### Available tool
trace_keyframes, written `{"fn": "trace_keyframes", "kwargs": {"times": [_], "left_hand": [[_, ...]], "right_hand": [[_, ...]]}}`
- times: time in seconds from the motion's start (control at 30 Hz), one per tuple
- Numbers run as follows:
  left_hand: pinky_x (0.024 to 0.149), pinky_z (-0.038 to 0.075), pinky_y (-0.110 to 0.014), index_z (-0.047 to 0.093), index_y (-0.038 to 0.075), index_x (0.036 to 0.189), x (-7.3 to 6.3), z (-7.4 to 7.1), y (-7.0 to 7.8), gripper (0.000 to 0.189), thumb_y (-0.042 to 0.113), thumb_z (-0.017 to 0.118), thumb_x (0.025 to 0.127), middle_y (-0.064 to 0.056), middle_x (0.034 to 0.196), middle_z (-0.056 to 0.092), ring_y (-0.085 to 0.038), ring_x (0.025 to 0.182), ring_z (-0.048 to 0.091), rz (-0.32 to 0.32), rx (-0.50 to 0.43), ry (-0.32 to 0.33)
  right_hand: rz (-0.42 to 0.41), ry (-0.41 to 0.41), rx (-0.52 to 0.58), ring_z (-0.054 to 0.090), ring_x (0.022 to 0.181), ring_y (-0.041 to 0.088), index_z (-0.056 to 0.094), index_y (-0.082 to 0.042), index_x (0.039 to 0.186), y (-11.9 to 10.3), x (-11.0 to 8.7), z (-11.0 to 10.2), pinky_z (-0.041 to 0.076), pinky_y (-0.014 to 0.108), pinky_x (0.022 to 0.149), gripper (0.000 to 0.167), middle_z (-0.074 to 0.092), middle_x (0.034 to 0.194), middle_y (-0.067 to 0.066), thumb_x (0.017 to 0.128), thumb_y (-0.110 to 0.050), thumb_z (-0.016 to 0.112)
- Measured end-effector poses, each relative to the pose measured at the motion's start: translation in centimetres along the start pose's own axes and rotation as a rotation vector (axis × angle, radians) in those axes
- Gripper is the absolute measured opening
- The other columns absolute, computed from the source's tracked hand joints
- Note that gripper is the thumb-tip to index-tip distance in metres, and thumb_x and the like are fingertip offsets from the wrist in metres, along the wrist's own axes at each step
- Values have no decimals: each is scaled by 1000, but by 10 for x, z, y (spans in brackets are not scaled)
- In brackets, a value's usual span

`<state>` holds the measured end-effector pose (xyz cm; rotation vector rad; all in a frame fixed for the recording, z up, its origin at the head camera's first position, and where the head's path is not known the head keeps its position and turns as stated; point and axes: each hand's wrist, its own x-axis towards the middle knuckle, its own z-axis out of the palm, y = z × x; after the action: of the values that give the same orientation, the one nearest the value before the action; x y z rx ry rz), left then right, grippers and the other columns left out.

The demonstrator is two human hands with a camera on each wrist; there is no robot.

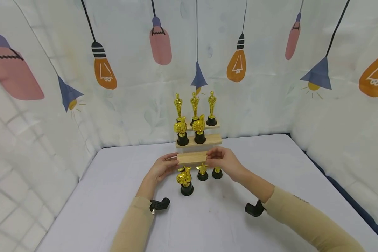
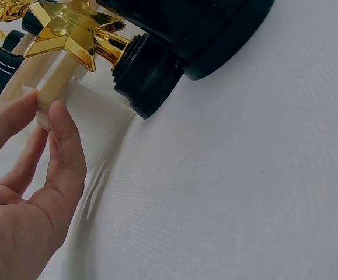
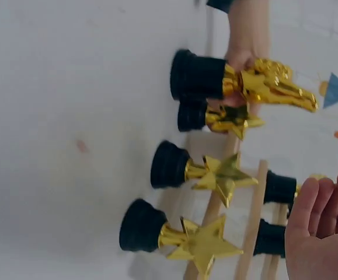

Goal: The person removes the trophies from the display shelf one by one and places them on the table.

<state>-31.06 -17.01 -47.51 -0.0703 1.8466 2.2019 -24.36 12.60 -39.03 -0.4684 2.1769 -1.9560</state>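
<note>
Pale fabric [image 1: 129, 108], printed with hanging lamps and bulbs, stands behind and beside the white table [image 1: 119, 199] that I watch through the head view. Near the table's far edge I have three wooden boards at stepped heights. On the top board [image 1: 215, 126] stand three gold figure statuettes [image 1: 194, 105] with black bases; on the middle board [image 1: 214, 139], two gold thumbs-up trophies [image 1: 199, 128], both upright.

My work sits at the lowest board [image 1: 191, 158], between the two hands. From the left wrist I see the left hand [image 1: 164, 168] pinching that board's left end between its fingertips. At the other end, the right hand [image 1: 225, 162] overlaps the wood with its fingers bent; I cannot tell whether they grip it, since the right wrist view shows the curved fingers but no clear contact.

Just in front of the board I count three star trophies upright on the table: the left star [image 1: 182, 168] partly behind a front thumbs-up trophy [image 1: 184, 179], the middle star [image 1: 202, 169] fully visible, and the right star [image 1: 217, 173] partly covered by the right hand. Beige sleeves [image 1: 132, 224] reach both forearms.
</note>
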Motion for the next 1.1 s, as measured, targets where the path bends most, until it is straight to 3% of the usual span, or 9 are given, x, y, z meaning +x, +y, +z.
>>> {"fn": "trace_keyframes", "kwargs": {"times": [0.17,0.43,0.63,0.83,1.1], "left_hand": [[88,59,-31,50,0,148,0,-1,-2,54,-1,68,97,-19,136,52,-19,96,68,-3,-7,1],[87,59,-31,50,1,149,2,-3,-3,55,-1,68,97,-18,134,53,-19,96,68,6,-1,-7],[87,59,-31,49,0,149,3,-3,-3,55,-1,68,97,-19,135,51,-18,97,68,3,-5,-6],[87,59,-31,48,0,150,2,-3,-3,56,-2,67,97,-20,138,51,-19,99,68,4,-4,-5],[88,59,-31,49,0,149,1,-2,-1,56,-3,67,97,-21,139,52,-21,103,67,-1,-14,-4]], "right_hand": [[-13,4,23,66,95,23,59,7,118,-5,11,-13,59,39,92,25,66,106,13,97,-1,70],[-41,43,35,65,98,24,59,6,121,-12,31,-24,59,34,89,26,64,108,12,97,1,68],[-1,105,35,63,102,24,56,7,127,-18,44,-21,56,41,97,32,60,114,15,98,-1,67],[19,152,18,64,99,22,55,9,129,-18,55,-17,58,33,91,35,60,116,17,98,0,67],[49,166,25,64,102,21,49,12,137,-14,71,-18,56,38,98,44,57,122,20,98,1,66]]}}
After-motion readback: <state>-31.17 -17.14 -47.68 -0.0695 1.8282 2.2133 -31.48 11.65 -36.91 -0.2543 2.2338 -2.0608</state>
